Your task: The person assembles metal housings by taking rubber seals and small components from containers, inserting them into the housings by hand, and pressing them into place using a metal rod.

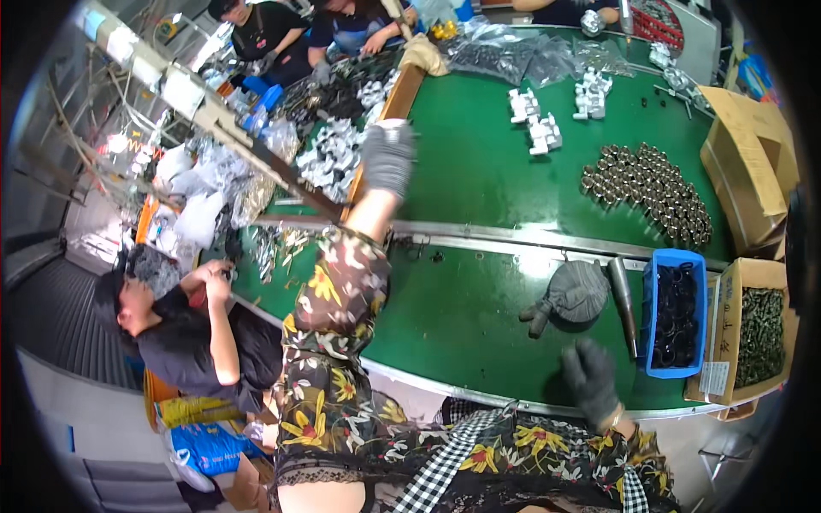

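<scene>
My left hand (389,167), in a grey glove, is stretched out over the wooden divider (402,96). Its fingers are closed around a silver metal part (392,125), only partly visible, beside a heap of silver castings (329,154). My right hand (590,382), in a dark grey glove, hovers over the table's near edge with nothing visible in it and its fingers loosely extended. Just beyond it is a round fixture wrapped in dark grey material (577,292), with a stub on its left. Right of that lies a long metal hand tool (623,303).
A blue bin of black rings (674,321) and a carton of small screws (761,333) stand at right. Farther back are many shiny round metal parts (650,192), several silver castings (543,134) and plastic bags (513,58). Co-workers sit left (197,329) and across the table.
</scene>
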Available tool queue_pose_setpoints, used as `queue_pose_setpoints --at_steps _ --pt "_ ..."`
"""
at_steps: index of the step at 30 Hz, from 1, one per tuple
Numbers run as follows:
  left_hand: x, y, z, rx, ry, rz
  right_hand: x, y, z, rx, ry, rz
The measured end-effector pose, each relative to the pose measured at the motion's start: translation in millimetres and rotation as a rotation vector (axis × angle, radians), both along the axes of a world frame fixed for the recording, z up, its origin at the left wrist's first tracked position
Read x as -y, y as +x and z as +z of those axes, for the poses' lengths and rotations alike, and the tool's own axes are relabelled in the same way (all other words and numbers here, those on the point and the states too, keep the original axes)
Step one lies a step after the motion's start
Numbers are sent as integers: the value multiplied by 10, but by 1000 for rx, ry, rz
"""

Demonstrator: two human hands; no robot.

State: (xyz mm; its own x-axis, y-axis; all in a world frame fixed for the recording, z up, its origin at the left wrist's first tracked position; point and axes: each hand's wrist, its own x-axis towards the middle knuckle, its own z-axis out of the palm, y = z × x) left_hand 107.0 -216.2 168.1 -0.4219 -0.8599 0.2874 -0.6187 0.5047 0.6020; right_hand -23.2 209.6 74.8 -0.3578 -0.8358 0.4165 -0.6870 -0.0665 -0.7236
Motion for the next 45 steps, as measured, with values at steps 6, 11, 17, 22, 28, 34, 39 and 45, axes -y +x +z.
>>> queue_pose_setpoints --at_steps 6,11,17,22,28,34,39,45 --pt "856 84 99 601 -129 153 -889 -75 -982 -356 282 -178" --pt "1173 -84 -8 595 -102 211 -963 -43 -792 -157 250 -242" --pt "1112 -687 -44 520 -155 128 -986 -3 -765 -23 227 -325" --pt "1273 -1130 -61 414 -329 -26 -803 -65 -700 -27 253 -563" --pt "1092 -2262 -474 615 -269 -71 -726 -227 -739 -60 185 -409" --pt "881 -3193 -799 473 46 -39 -722 -293 -676 -120 337 -363" --pt "897 -3288 -1147 280 255 -158 -725 -432 -592 -120 311 -317" --pt "876 -2822 -1387 3 541 -301 -770 -340 -545 -128 240 -295"
